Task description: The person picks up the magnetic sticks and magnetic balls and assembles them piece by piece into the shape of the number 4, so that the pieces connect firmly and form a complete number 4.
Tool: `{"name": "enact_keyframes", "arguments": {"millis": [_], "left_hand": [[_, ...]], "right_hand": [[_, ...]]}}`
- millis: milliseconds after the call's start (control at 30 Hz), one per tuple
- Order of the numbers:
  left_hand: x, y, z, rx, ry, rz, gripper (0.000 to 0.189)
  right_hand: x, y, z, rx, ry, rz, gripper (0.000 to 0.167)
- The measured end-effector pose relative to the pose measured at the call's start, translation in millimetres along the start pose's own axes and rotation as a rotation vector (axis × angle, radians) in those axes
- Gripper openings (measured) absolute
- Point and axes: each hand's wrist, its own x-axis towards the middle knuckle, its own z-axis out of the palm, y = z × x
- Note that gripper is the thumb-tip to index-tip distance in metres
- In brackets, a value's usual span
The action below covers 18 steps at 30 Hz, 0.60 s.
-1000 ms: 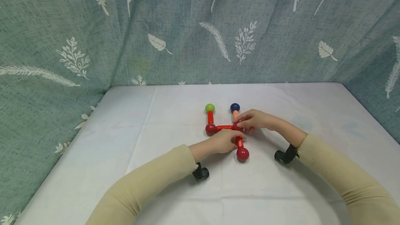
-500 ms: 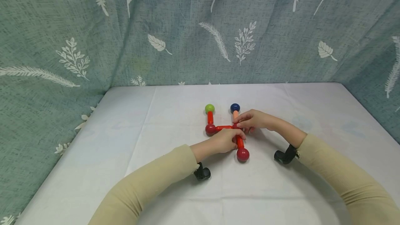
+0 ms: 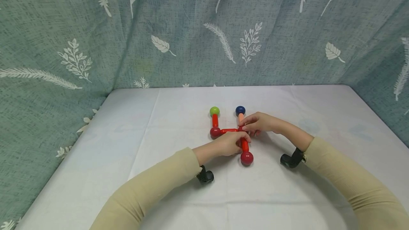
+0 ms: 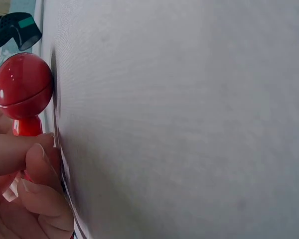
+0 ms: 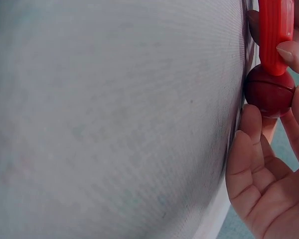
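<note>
A ball-and-rod figure lies on the white cloth in the head view. My left hand (image 3: 229, 144) pinches its front red rod (image 3: 245, 146), which ends in a red ball (image 3: 247, 158) toward me. With fingers and thumb, my right hand (image 3: 259, 122) holds the dark red ball (image 5: 270, 92) at the junction, partly hidden in the head view. From there a peach rod (image 3: 241, 117) runs back to a blue ball (image 3: 240, 110). Another red rod (image 3: 228, 130) joins the junction to a red ball (image 3: 215, 132) on the left; beyond that, an upright red rod (image 3: 215, 120) leads to a green ball (image 3: 214, 111).
White cloth (image 3: 172, 116) covers the table, with light creases. A blue-green leaf-patterned curtain (image 3: 191, 45) hangs behind it and along the sides. Each wrist carries a small black camera, the right one (image 3: 290, 160) close over the cloth.
The front red ball and its rod have swung very slightly left with my left hand. My right hand keeps its place on the junction ball.
</note>
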Motion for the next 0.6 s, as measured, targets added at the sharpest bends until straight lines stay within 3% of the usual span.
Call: {"name": "enact_keyframes", "arguments": {"millis": [133, 367, 600], "left_hand": [[-2.9, -3.2, -1.2, -0.007, -0.010, 0.003, 0.041], [-10.1, -9.5, -3.2, -0.100, -0.060, -0.011, 0.042], [-13.2, -10.1, -3.6, 0.017, -0.051, 0.063, 0.064]], "right_hand": [[0.3, -0.8, 0.1, -0.001, 0.002, 0.013, 0.035], [-0.3, -2.1, 0.0, -0.006, 0.004, 0.010, 0.035], [0.0, -2.6, 0.4, -0.008, 0.005, 0.006, 0.034]]}}
